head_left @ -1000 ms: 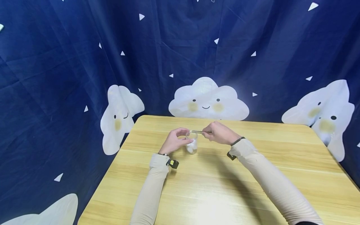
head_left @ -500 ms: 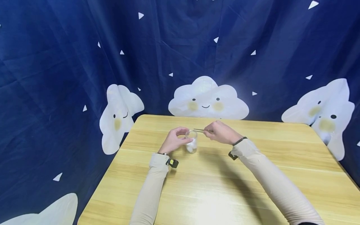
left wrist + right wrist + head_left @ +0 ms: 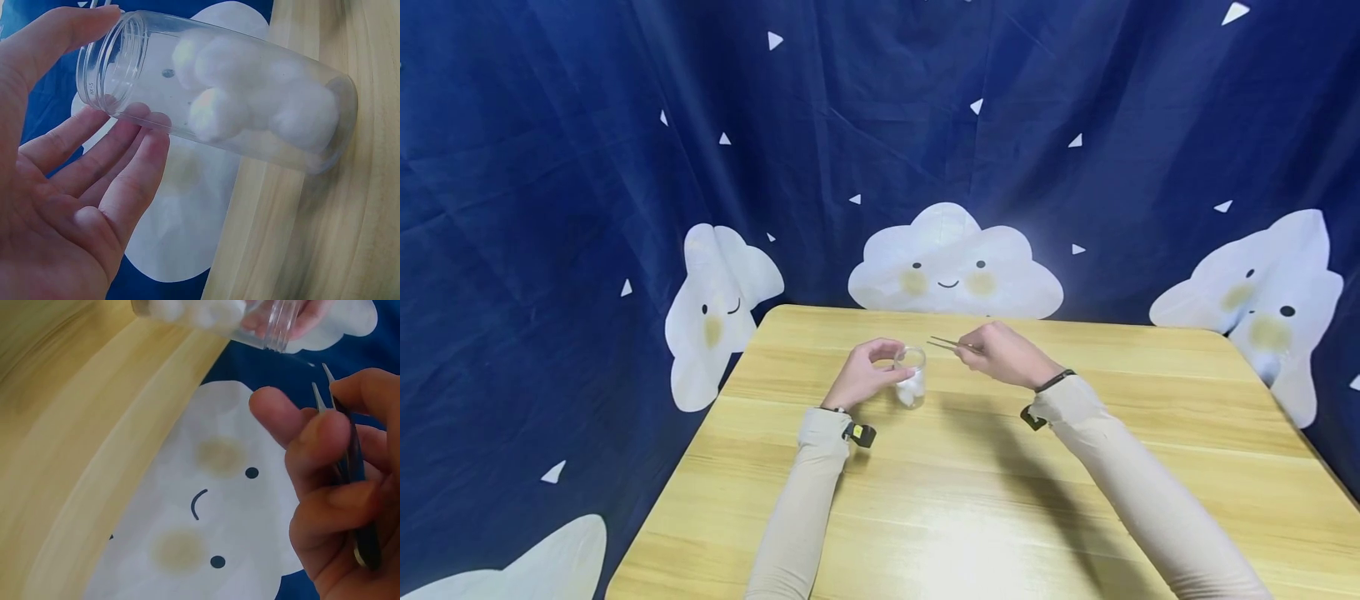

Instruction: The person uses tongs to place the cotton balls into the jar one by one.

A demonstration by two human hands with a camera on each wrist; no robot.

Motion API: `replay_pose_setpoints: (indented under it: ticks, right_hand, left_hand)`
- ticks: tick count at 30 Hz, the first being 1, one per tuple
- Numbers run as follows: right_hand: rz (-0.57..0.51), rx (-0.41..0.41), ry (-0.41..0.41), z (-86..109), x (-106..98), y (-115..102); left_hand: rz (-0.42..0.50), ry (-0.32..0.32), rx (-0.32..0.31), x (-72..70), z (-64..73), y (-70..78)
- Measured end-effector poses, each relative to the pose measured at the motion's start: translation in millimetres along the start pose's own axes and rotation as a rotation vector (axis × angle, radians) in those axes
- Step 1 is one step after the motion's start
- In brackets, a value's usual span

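A clear jar (image 3: 244, 147) with a threaded mouth and no lid stands on the table, several white cotton balls (image 3: 219, 115) heaped in its lower part. My left hand (image 3: 863, 377) holds it near the rim, thumb on one side and fingers on the other, as the left wrist view shows close up. To the right of the jar, my right hand (image 3: 1002, 354) grips metal tweezers (image 3: 353, 456). Their two tips stand apart with nothing between them, pointing toward the jar's mouth from a short distance.
The wooden table (image 3: 1000, 500) reaches back to a dark blue curtain (image 3: 880, 125) printed with white clouds and small triangles. Small black cameras (image 3: 860, 434) are strapped at both wrists.
My right hand has drawn the tweezers away from the jar's mouth to the right, and their tips have spread apart. My left hand and the jar have stayed in place.
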State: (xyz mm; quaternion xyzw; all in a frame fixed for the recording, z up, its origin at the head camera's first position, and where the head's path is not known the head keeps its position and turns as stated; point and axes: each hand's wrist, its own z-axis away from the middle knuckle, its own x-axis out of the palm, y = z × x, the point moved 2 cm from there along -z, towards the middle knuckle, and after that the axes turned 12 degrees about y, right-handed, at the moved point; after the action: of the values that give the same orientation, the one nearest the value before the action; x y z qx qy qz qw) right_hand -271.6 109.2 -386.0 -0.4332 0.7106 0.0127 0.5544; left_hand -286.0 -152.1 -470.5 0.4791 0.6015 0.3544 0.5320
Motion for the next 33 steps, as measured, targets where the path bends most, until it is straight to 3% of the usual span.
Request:
replay_pose_setpoints:
  ticks: [16, 25, 33]
  right_hand:
    - [0.069, 0.112, 0.142, 26.5, -2, 21]
    - [0.161, 0.207, 0.139, 41.1, 10, 37]
    - [0.143, 0.299, 0.119, 56.9, 22, 51]
  left_hand:
    - [-0.001, 0.006, 0.009, -0.9, -0.6, 0.0]
    - [-0.017, 0.006, 0.005, -1.1, -0.2, -1.3]
    - [-0.019, 0.007, -0.003, 0.6, -1.3, -3.7]
